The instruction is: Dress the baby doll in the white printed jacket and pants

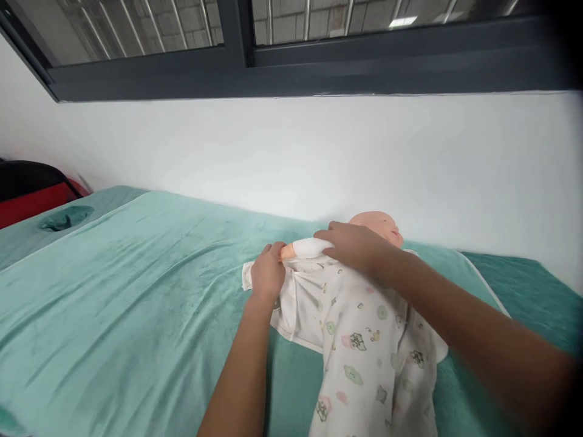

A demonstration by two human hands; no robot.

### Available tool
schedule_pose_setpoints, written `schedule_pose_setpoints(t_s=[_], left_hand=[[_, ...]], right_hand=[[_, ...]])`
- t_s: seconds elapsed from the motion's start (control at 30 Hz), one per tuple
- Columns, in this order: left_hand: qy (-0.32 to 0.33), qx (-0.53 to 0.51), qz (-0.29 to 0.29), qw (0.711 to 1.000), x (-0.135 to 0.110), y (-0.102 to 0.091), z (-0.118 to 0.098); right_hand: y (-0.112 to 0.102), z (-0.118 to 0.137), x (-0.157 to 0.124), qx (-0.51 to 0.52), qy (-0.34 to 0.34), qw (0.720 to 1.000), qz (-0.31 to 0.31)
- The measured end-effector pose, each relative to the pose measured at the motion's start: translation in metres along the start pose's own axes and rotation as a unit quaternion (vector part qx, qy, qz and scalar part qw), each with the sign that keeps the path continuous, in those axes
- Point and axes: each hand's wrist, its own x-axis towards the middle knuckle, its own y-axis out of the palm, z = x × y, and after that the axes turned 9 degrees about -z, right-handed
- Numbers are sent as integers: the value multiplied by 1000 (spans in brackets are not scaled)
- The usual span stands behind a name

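Observation:
A baby doll (pixel 380 226) lies on its back on a teal blanket (pixel 136 291), dressed in a white printed romper (pixel 364 340). My left hand (pixel 268 271) is closed round the end of the doll's outstretched arm (pixel 291 250), at the cuff of the white sleeve (pixel 310 247). My right hand (pixel 353 244) lies over the doll's shoulder and upper sleeve, fingers curled onto the fabric. An open flap of the romper (pixel 296 321) lies spread on the blanket below the left hand.
The blanket covers a padded table with a face hole (pixel 66 217) at the far left. A white wall (pixel 319 152) rises just behind the doll, under a dark-framed window (pixel 273 60). A red and black object (pixel 31 188) sits at the left edge.

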Motion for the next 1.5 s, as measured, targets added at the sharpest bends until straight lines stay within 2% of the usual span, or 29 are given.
schedule_pose_setpoints(t_s=[0.17,0.27,0.33,0.43,0.5,0.57,0.63,0.77,0.83,0.9,0.97,1.03,1.07,1.13,1.2,1.27,1.37,1.4,1.5], left_hand=[[85,101,-21,991,-3,8,-14],[144,89,-7,985,-6,16,-25],[168,83,-7,982,-7,20,-30],[161,105,-6,981,-6,19,-31],[145,121,-6,982,-5,17,-28],[130,134,-15,982,-4,15,-25],[110,146,-23,983,-3,15,-22],[81,156,-17,984,0,16,-20],[77,145,-1,986,1,13,-23],[68,111,21,991,-1,4,-32],[72,30,31,996,-7,-9,-46],[119,-93,32,988,-18,-22,-67],[152,-144,46,977,-24,-27,-79],[225,-183,80,954,-34,-32,-106],[294,-140,98,940,-38,-29,-134],[345,-54,132,928,-35,-19,-162],[395,81,255,879,-24,5,-201],[407,104,279,863,-21,15,-212],[407,149,272,859,-20,44,-236]], right_hand=[[24,22,19,-18,-30,999,8],[35,28,26,-19,-27,999,7],[36,25,18,-4,-11,1000,-10],[38,10,-18,86,54,987,-124],[47,-7,-52,153,131,955,-219],[65,-26,-84,191,216,910,-297],[88,-43,-106,166,280,881,-343],[121,-64,-115,77,281,901,-321],[124,-70,-112,61,284,908,-301],[122,-76,-112,68,304,903,-296],[119,-84,-116,87,370,876,-298],[118,-93,-121,101,436,842,-301],[118,-96,-123,104,453,833,-301],[118,-100,-124,103,455,835,-294],[117,-100,-124,96,454,841,-277],[116,-98,-123,92,463,842,-262],[114,-96,-122,102,466,841,-255],[114,-96,-122,107,466,841,-253],[114,-97,-121,116,466,843,-240]])
